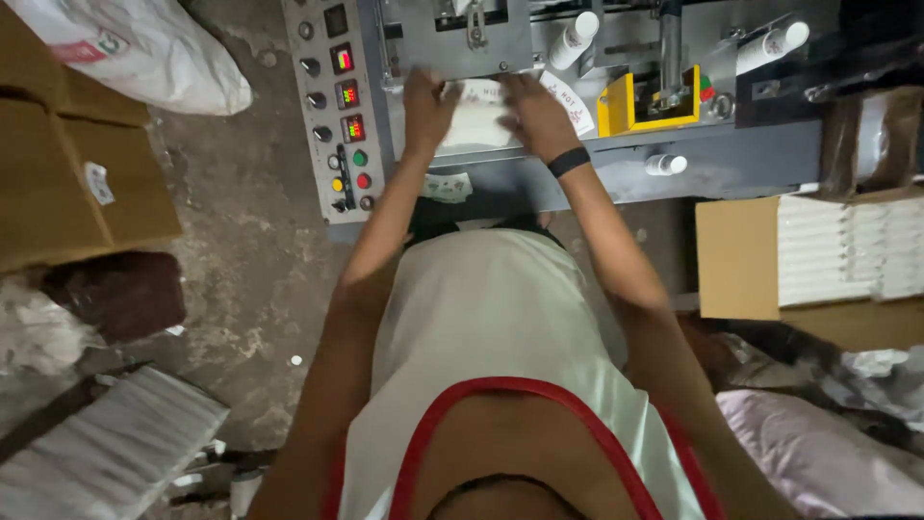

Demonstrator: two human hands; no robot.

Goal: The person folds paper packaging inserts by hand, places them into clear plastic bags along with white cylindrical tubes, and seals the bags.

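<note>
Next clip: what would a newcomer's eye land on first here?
Both hands, the left hand and right hand, press on a white stack at the grey machine at top centre. Left of them the control panel glows with red displays and coloured buttons. A yellow bracket stands out to the right, with an open carton of white packs below it.
</note>
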